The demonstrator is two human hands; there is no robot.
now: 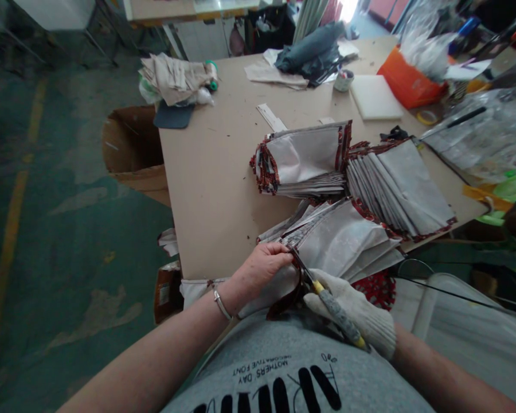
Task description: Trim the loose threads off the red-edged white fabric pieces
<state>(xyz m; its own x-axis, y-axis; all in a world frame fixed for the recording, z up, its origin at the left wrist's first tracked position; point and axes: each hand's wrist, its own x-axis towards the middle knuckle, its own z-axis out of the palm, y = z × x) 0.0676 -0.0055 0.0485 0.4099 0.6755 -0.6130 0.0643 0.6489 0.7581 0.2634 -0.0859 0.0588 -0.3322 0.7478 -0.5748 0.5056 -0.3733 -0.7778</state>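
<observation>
My left hand (269,261), bare with a bracelet at the wrist, pinches the edge of a silver-grey fabric piece (279,287) with dark red trim. That piece hangs over the table's front edge, close to my body. My right hand (352,304), in a white knit glove, is closed around a long slim tool (337,312) with a grey wrapped handle, yellow at both ends. Its dark metal tip meets the fabric edge by my left fingertips; its exact kind I cannot make out. A fanned stack of similar pieces (339,238) lies just beyond both hands.
Two more stacks, a folded bundle (305,158) and a fanned pile (399,186), lie farther back on the table (210,189). A cardboard box (131,143) stands at its left side. An orange bag (413,80), a white block (376,97) and clear plastic (490,129) are at right.
</observation>
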